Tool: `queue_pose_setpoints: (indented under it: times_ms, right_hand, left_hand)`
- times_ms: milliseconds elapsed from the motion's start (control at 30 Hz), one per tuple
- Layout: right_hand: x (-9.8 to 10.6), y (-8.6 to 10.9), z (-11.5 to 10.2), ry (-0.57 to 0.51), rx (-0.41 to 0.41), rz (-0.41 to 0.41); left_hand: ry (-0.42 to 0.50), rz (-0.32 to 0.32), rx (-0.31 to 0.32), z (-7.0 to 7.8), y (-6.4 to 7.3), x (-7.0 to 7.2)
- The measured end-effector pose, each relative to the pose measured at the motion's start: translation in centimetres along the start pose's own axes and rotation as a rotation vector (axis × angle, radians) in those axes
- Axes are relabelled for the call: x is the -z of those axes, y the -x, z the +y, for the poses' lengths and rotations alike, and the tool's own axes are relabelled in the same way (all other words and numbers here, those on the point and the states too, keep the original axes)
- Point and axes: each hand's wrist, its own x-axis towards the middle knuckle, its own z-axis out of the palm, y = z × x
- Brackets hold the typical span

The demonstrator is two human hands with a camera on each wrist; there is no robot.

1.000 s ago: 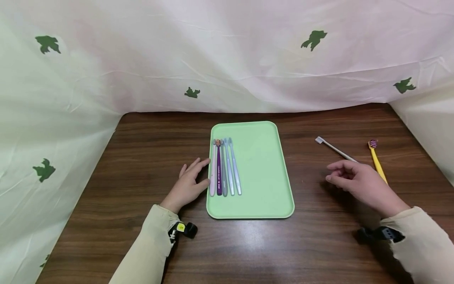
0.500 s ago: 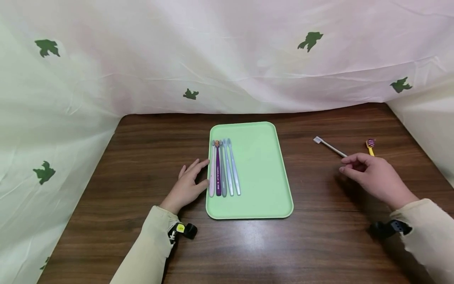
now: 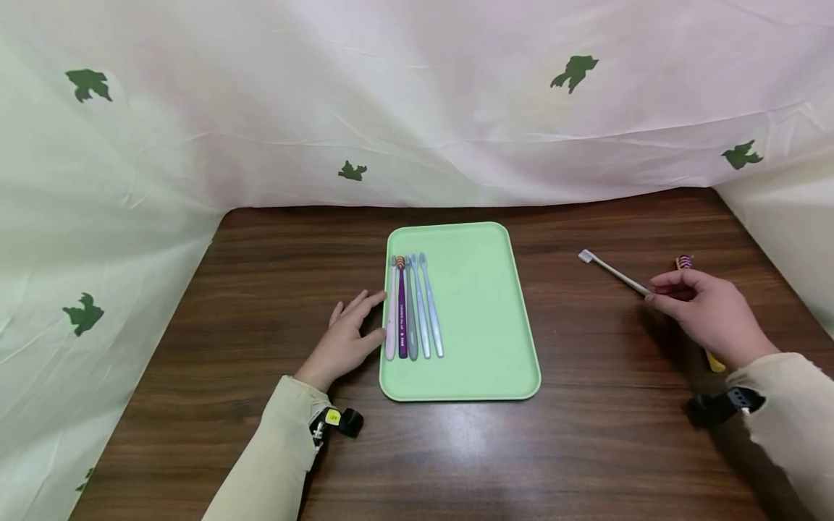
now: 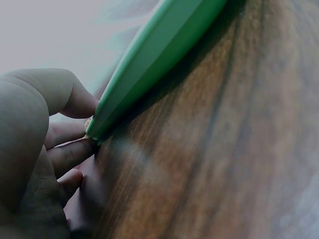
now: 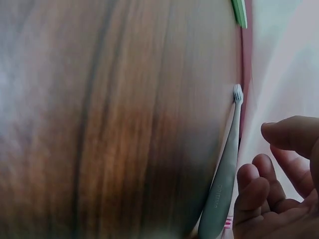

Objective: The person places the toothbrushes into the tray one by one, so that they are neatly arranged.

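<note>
My left hand (image 3: 342, 340) lies at the left rim of a light green tray (image 3: 489, 318), thumb and fingertips touching it. Along that side of the tray several toothbrushes lie side by side, among them a pink one (image 3: 391, 325) and a dark purple one (image 3: 402, 318). To the right, my right hand (image 3: 713, 315) hovers at the handle end of a grey toothbrush (image 3: 615, 273) on the table. In the right wrist view a gap shows between thumb and fingers, and the grey handle (image 5: 219, 199) is outside them. A yellow toothbrush (image 3: 715, 362) is partly hidden beneath this hand.
The dark wooden table (image 3: 260, 289) is backed by a pale curtain (image 3: 417, 94) with green leaf-like patches, which also hangs at both sides. Bare tabletop stretches between the tray and the grey toothbrush.
My right hand has moved rightward over the yellow toothbrush, to the grey toothbrush's handle end. The left hand stays at the tray's rim, and the toothbrushes lie where they were.
</note>
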Motion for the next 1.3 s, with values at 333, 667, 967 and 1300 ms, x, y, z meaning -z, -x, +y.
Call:
queue_pose_setpoints:
  times_ms: [333, 667, 967, 1300]
  right_hand:
    - [0.2, -1.3, 0.6, 0.042, -0.002, -0.053]
    - [-0.7, -2.3, 0.3, 0.082, 0.056, -0.129]
    - [-0.2, -2.5, -0.2, 0.132, 0.025, -0.19]
    - [-0.4, -2.3, -0.6, 0.088, 0.013, -0.254]
  left_hand:
    - [0.003, -0.001, -0.001, 0.0, -0.1, 0.0]
    - [0.009, -0.002, -0.003, 0.1, 0.0, 0.0]
    - [0.009, -0.005, -0.007, 0.1, 0.0, 0.1]
    - [0.008, -0.002, -0.005, 0.0, 0.0, 0.0]
